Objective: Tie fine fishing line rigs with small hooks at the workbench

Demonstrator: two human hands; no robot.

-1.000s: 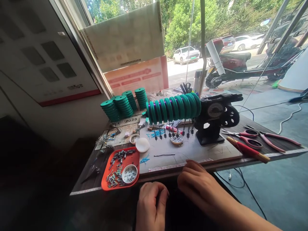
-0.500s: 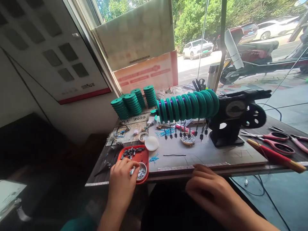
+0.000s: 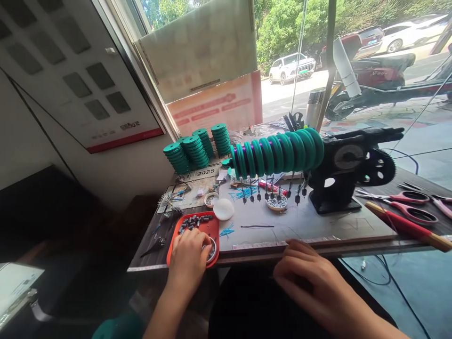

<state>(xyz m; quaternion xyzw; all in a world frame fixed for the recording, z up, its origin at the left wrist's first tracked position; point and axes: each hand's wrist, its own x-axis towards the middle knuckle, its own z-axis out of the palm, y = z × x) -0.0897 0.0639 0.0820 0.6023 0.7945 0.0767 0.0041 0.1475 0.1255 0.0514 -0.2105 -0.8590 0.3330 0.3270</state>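
My left hand [image 3: 189,253] bends over a small round dish [image 3: 213,250] of tiny grey metal pieces, its fingertips pressed together at the dish. What lies between them is hidden. The dish stands in a red tray [image 3: 171,249], where dark cylindrical pieces [image 3: 193,221] lie behind my fingers. At the table's front edge, my right hand [image 3: 307,268] stays curled with its fingers closed; I cannot make out anything in them. Above the board, a black geared stand [image 3: 334,183] bears a row of green spools [image 3: 278,151], with small dark weights [image 3: 259,197] hanging below.
Stacks of green spools [image 3: 192,153] stand at the back left. A white lid [image 3: 223,209], blue strands [image 3: 226,230], a dark thin rod [image 3: 257,226] and a dish of grey beads [image 3: 276,202] lie on the board. Scissors [image 3: 411,214] and a red-and-wood handle [image 3: 406,226] lie right.
My left hand has shifted slightly right and now covers more of the small dish. My right hand stays curled in nearly the same place. The view has moved slightly.
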